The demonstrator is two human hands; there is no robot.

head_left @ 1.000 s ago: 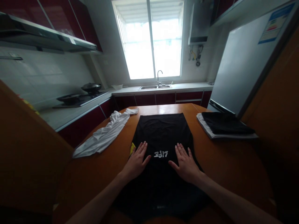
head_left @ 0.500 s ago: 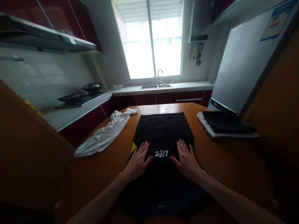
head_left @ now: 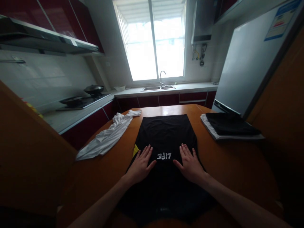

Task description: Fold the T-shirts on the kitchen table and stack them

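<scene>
A black garment, looking like a T-shirt (head_left: 166, 133), lies spread on the wooden table in front of me, its white lettering (head_left: 164, 156) upside down from my side. My left hand (head_left: 142, 163) rests flat on the cloth left of the lettering, fingers stretched out. Beside its fingertips a yellow patch (head_left: 135, 150) shows at the garment's left edge. On the other side of the lettering, my right hand (head_left: 189, 161) lies flat too, fingers extended. The near end of the garment is dark and hard to make out.
A crumpled white garment (head_left: 106, 136) lies along the left of the wooden table (head_left: 237, 164). Folded black cloth (head_left: 230, 124) sits on white cloth (head_left: 219, 136) at the right. Beyond are a sink (head_left: 152, 89), a stove with pans (head_left: 93, 89) and a fridge (head_left: 242, 63).
My left hand has shifted very slightly to the right on the cloth. Otherwise hands and garments look the same.
</scene>
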